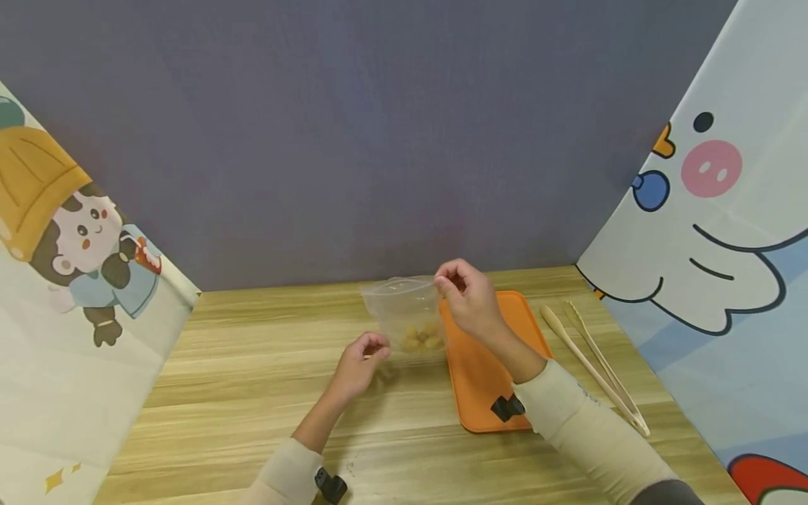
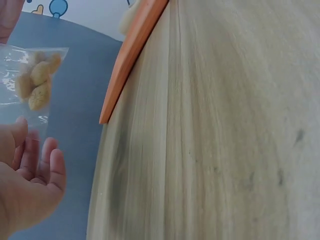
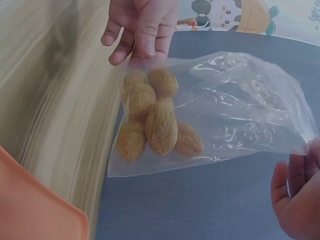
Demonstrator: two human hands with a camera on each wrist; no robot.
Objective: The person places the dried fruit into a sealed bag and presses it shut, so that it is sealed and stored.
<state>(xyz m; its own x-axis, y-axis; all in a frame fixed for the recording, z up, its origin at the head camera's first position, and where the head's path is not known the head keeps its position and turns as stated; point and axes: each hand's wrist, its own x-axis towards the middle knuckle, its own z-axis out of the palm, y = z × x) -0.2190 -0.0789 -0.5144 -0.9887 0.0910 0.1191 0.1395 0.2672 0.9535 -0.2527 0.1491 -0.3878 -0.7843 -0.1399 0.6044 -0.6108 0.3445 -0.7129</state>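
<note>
A clear zip bag (image 1: pixel 399 305) hangs between my hands above the table, holding several tan, wrinkled, rounded pieces (image 3: pixel 162 127) that look like peanuts in the shell. They are gathered at the bottom of the bag. My right hand (image 1: pixel 470 300) pinches the bag's upper right corner. At the lower left corner, my left hand (image 1: pixel 357 368) pinches the plastic between thumb and fingers, its other fingers loosely bent in the left wrist view. The bag's mouth, along the top, looks slightly parted in the head view.
An orange tray (image 1: pixel 486 379) lies on the wooden table (image 1: pixel 252 393), partly under my right forearm. Light-coloured tongs (image 1: pixel 593 365) lie right of the tray. A grey wall panel (image 1: pixel 391 140) stands behind, with cartoon-printed panels on both sides.
</note>
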